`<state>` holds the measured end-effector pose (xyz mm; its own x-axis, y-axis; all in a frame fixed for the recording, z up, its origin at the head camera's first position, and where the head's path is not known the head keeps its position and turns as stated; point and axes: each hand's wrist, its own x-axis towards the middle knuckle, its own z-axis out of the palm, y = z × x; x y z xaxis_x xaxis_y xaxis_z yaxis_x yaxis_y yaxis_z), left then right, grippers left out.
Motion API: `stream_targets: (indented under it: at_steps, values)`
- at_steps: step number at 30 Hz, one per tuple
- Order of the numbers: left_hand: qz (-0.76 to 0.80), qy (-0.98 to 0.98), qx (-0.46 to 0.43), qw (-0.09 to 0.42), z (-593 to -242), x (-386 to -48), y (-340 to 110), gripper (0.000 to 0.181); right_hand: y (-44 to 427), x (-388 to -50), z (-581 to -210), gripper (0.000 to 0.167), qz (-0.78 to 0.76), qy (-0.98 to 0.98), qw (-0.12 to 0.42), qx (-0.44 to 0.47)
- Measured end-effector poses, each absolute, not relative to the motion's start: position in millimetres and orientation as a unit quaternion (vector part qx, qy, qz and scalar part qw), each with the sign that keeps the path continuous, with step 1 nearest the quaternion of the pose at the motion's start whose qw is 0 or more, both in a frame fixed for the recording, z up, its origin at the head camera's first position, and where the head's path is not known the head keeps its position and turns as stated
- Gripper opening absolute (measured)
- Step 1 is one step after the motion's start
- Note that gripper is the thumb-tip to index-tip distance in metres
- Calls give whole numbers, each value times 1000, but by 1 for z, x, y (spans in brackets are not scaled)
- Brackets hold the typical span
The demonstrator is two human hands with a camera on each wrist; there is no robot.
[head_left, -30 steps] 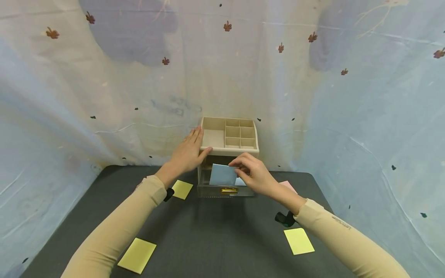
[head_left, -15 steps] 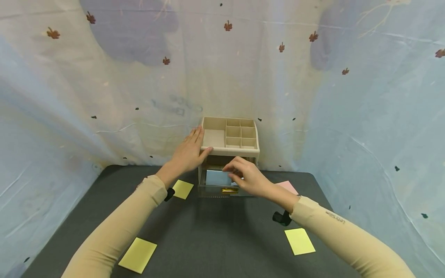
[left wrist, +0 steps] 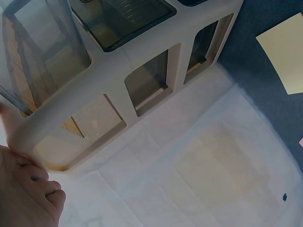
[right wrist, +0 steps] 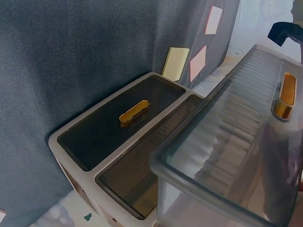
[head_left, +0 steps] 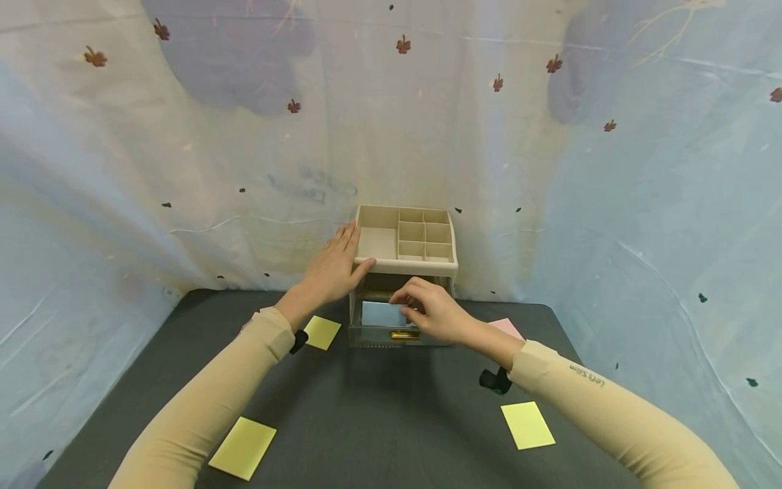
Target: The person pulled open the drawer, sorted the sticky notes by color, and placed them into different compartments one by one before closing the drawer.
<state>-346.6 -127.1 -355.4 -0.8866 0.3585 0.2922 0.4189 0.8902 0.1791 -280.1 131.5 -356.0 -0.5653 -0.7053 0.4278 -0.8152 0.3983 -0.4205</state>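
Observation:
A beige desktop organizer (head_left: pixel 377 244) with a divided top tray stands at the back of the table. Its clear upper drawer (head_left: pixel 369 336), with a gold handle (right wrist: pixel 286 97), is pulled out. My left hand (head_left: pixel 326 272) rests along the organizer's left side, fingers straight and thumb on the front rim. Over the drawer, my right hand (head_left: pixel 435 311) pinches the right edge of a blue sticky note pad (head_left: pixel 380 314) that lies low inside it. The pinching fingertips partly cover that edge. Two lower drawers, one with a gold handle (right wrist: pixel 134 112), look closed in the right wrist view.
Yellow sticky note pads lie left of the organizer (head_left: pixel 322 333), at the front left (head_left: pixel 243 448) and at the front right (head_left: pixel 528 425). A pink sticky note pad (head_left: pixel 506 327) lies partly behind my right wrist. A patterned curtain (head_left: pixel 391 122) hangs behind the dark table (head_left: pixel 391 421).
My right hand has moved slightly left and lowered the blue sticky note pad from a raised tilt into the drawer. My left hand stays on the organizer's side.

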Motion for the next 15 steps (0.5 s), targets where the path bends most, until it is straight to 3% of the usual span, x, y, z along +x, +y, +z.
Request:
stream_targets:
  at_steps: [11, 15]
  values:
    - [-123, -963, -204, 123, -354, -346, -127, 86, 128, -289, -351, 20, 311, -843, 24, 439]
    - [-119, -964, -205, 122, -353, -345, -127, 86, 129, -295, -351, 20, 290, -851, 24, 437]
